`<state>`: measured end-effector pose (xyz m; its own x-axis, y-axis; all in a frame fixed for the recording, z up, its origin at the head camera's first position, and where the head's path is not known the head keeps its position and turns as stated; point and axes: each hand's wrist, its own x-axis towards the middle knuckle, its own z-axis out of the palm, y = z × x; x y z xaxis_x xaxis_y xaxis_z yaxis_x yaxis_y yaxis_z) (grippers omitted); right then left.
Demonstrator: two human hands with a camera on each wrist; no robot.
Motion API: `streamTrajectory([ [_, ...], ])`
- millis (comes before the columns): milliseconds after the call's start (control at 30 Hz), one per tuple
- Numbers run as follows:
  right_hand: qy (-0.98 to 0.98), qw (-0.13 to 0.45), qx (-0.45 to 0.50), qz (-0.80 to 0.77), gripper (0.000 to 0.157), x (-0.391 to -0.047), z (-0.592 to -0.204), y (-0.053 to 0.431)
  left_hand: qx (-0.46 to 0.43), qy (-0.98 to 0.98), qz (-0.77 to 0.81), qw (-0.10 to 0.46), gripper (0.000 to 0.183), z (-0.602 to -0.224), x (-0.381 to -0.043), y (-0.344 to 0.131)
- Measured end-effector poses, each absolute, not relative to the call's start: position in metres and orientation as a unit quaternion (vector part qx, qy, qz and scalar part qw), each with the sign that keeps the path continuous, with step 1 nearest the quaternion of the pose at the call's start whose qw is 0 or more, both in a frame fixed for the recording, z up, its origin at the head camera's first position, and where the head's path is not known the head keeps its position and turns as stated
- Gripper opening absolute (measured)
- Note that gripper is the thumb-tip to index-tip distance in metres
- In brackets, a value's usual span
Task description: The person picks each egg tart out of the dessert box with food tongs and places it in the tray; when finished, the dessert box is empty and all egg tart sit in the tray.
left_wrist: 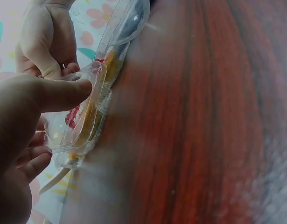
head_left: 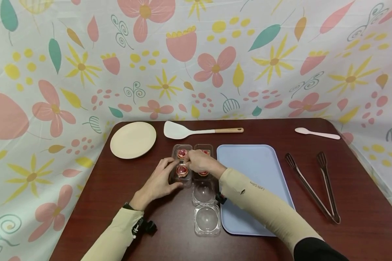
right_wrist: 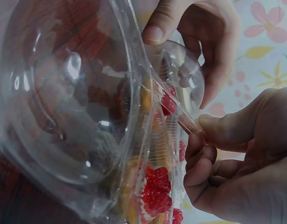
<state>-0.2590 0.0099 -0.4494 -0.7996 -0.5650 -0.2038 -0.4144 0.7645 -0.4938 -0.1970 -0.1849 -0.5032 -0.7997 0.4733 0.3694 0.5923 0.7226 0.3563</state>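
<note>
A clear plastic dessert box (head_left: 182,183) with domed lids holds several tarts, each topped with red fruit. My left hand (head_left: 158,180) grips the near-left section, its thumb and fingers round the clear lid (left_wrist: 94,79) over one tart (head_left: 182,170). From the right, my right hand (head_left: 200,162) reaches over the box and pinches a clear plastic edge (right_wrist: 192,123) between thumb and fingers. It partly hides the right-hand tarts (head_left: 203,174). Two empty lid domes (head_left: 207,219) lie folded back towards me.
A blue tray (head_left: 248,156) lies right of the box, under my right forearm. Behind are a cream plate (head_left: 133,140) and a white spatula (head_left: 178,130). Metal tongs (head_left: 330,192) and a pale pink spreader (head_left: 317,133) lie at the right.
</note>
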Motion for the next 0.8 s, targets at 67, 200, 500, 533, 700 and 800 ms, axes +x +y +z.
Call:
streamTrajectory([
  [67, 0.922, 0.175, -0.264, -0.222, 0.016, -0.259, -0.448, 0.01, -0.288, -0.921, -0.232, 0.123, 0.078, -0.502, -0.196, -0.185],
  [200, 0.917, 0.204, -0.245, -0.24, 0.017, -0.257, -0.444, 0.012, -0.287, -0.921, -0.232, 0.123, 0.077, -0.5, -0.195, -0.185],
  [500, 0.906, 0.187, -0.253, -0.283, 0.014, -0.254, -0.441, 0.02, -0.297, -0.917, -0.223, 0.142, 0.074, -0.495, -0.191, -0.186],
  [533, 0.904, 0.184, -0.253, -0.29, 0.015, -0.254, -0.441, 0.021, -0.299, -0.916, -0.224, 0.146, 0.074, -0.494, -0.191, -0.186],
  [700, 0.884, 0.209, -0.235, -0.347, 0.027, -0.256, -0.443, 0.026, -0.31, -0.907, -0.231, 0.17, 0.074, -0.49, -0.189, -0.187],
  [800, 0.856, 0.242, -0.211, -0.405, 0.037, -0.255, -0.444, 0.028, -0.318, -0.9, -0.234, 0.185, 0.073, -0.487, -0.188, -0.187],
])
